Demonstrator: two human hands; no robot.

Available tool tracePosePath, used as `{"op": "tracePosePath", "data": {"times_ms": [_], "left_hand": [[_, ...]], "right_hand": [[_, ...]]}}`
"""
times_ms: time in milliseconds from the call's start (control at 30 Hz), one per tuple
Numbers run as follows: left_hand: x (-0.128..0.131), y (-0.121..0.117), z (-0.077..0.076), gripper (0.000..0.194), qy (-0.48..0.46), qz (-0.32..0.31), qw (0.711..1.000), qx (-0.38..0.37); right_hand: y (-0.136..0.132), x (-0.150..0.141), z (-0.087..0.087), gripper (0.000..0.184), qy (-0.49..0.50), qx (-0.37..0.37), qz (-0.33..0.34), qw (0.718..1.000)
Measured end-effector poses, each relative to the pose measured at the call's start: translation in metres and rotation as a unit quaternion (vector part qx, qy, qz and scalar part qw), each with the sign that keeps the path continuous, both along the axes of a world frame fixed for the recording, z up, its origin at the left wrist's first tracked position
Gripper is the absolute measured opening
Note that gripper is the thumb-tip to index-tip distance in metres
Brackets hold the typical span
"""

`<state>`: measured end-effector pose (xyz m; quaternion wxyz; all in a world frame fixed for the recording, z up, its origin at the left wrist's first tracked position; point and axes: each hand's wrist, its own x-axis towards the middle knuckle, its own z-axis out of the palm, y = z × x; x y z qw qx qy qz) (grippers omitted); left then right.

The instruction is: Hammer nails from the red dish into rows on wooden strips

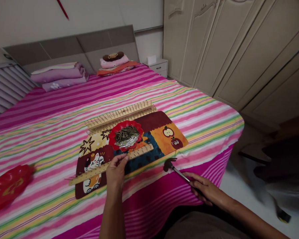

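Observation:
My left hand [116,169] is over the middle of a narrow wooden strip [94,172], thumb and forefinger pinched together at its surface. Whatever lies between those fingertips is too small to make out. Several nails stand in the strip right of the hand, and thin nails also show at its left end. In my right hand [204,187] is a hammer [180,174], gripped by the handle, its dark claw head low over the bed's front edge. A red scalloped dish [110,141] full of loose nails sits just behind the strip.
Under the strip and dish lies a patterned mat [149,124]. Behind them are wooden strips [122,114] bristling with upright nails. A red plastic item [10,186] rests at the left on the striped bed [201,122]. Folded bedding [62,74] lies near the headboard; wardrobes [214,43] stand right.

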<state>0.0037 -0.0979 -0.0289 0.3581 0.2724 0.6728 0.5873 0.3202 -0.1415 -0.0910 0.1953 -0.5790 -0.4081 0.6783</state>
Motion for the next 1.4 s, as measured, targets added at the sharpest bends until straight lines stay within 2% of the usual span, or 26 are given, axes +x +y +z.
{"op": "tracePosePath", "data": {"times_ms": [300,433,533,633,767,900,1000,1133,1267,1400], "left_hand": [[0.010,0.005,-0.021,0.031,0.030,0.072,0.996,0.031],[0.009,0.004,-0.026,0.030,0.041,0.071,0.996,0.042],[0.010,0.003,-0.026,0.029,0.102,0.055,0.993,0.007],[0.014,0.001,-0.022,0.025,0.199,0.038,0.979,-0.024],[0.017,0.000,-0.019,0.022,0.277,0.019,0.960,-0.021],[0.017,0.000,-0.025,0.021,0.300,0.019,0.954,-0.010],[0.017,-0.001,-0.030,0.020,0.306,0.011,0.952,-0.001],[0.019,-0.002,-0.031,0.020,0.296,0.006,0.955,-0.004],[0.019,-0.004,-0.029,0.018,0.286,0.013,0.958,-0.001],[0.017,-0.005,-0.029,0.013,0.297,0.013,0.955,-0.018]], "right_hand": [[0.000,0.001,-0.003,0.059,0.012,0.002,0.003,1.000],[0.000,0.001,-0.003,0.060,0.010,0.000,-0.001,1.000],[0.000,0.000,-0.001,0.061,0.006,-0.003,0.005,1.000],[-0.003,-0.003,0.004,0.063,0.001,0.012,0.003,1.000],[-0.009,-0.010,0.023,0.066,0.003,0.030,0.014,0.999],[-0.006,-0.025,0.059,0.056,0.028,0.068,0.056,0.996],[0.006,-0.042,0.086,0.050,0.047,0.149,0.101,0.983],[0.025,-0.070,0.113,0.043,0.025,0.277,0.153,0.948],[0.036,-0.092,0.124,0.040,0.007,0.370,0.190,0.909],[0.040,-0.103,0.116,0.042,0.008,0.382,0.223,0.897]]}}
